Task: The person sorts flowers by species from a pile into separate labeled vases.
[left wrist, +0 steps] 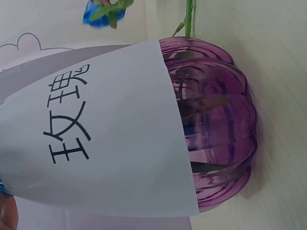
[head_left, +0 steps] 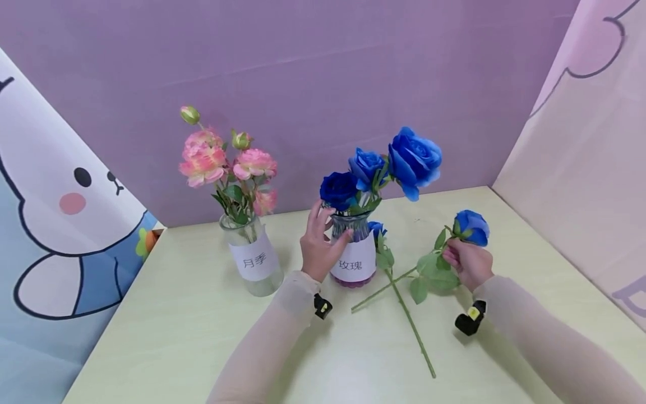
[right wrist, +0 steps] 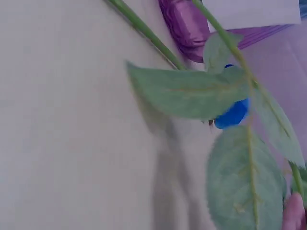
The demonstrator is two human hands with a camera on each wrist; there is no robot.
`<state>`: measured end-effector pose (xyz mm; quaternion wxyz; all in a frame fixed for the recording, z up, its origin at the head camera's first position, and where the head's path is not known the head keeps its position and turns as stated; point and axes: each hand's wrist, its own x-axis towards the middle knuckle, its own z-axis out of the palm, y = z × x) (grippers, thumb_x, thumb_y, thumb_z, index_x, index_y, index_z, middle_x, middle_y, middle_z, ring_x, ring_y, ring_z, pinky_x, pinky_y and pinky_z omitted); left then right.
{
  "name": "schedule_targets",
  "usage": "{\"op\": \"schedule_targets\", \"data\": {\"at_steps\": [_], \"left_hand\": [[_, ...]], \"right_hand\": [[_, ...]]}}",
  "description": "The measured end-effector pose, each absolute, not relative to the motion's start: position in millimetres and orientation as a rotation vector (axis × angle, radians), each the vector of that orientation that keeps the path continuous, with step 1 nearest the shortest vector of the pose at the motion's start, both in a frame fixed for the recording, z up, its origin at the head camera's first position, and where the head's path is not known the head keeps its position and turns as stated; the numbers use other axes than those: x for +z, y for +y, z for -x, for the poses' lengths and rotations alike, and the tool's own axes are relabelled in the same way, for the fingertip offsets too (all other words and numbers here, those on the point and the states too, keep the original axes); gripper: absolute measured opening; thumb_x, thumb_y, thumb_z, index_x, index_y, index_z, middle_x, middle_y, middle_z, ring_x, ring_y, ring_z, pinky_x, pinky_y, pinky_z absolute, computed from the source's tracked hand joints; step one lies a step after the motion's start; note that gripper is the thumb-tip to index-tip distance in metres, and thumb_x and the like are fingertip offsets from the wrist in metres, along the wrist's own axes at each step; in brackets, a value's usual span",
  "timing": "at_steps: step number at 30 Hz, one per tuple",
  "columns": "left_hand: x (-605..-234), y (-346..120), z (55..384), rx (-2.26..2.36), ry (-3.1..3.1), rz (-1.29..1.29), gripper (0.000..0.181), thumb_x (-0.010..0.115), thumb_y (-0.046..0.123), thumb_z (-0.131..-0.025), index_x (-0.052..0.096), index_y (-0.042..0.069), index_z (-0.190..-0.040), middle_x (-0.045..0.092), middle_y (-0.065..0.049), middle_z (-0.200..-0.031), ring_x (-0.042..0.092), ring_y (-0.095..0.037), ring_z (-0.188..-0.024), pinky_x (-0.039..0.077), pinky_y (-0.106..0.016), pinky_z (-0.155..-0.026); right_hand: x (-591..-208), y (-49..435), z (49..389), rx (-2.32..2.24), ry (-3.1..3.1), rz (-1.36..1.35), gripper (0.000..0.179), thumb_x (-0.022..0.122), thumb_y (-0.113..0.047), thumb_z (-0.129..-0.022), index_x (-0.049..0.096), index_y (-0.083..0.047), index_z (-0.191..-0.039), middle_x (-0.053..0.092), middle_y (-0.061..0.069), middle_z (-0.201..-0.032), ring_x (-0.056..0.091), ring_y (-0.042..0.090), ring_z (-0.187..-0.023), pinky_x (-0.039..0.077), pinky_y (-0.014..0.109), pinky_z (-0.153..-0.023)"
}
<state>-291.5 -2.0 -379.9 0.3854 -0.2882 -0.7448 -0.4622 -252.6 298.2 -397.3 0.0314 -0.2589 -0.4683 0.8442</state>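
My left hand point(head_left: 323, 244) holds the neck of a glass vase point(head_left: 350, 224), thumb across its front and fingers at the left rim. The vase has a purple base point(left wrist: 225, 129) and a white paper label point(left wrist: 115, 129) with Chinese characters. Three blue roses point(head_left: 415, 160) stand in it. With my right hand point(head_left: 469, 261) I pinch the stem of another blue rose point(head_left: 473, 227) just below its bloom. Its leaves point(right wrist: 244, 177) fill much of the right wrist view, and its stem slants left toward the vase. In the left wrist view, only a fingertip point(left wrist: 8, 213) shows.
One more blue rose point(head_left: 383, 255) lies on the table point(head_left: 202, 348) beside the vase, its stem crossing under the held one. To the left stands a clear glass vase point(head_left: 264, 283) with pink flowers point(head_left: 204, 160) and a labelled paper band. A purple backdrop point(head_left: 303, 73) rises behind.
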Motion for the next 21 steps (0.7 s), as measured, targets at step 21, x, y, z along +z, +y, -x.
{"op": "schedule_targets", "data": {"at_steps": [21], "left_hand": [[-380.0,-1.2,290.3,-1.166,-1.93,0.717,0.048,0.08,0.008,-0.076,0.052,0.0,-0.115,0.044,-0.027,-0.139,0.068,-0.037,-0.093,0.059,-0.04,-0.065]], "right_hand": [[-385.8,330.8,213.7,2.629,-0.61,0.844,0.02,0.055,0.007,-0.09,0.058,0.002,-0.071,0.055,0.01,-0.057,0.054,0.017,-0.049,0.052,0.024,-0.047]]}}
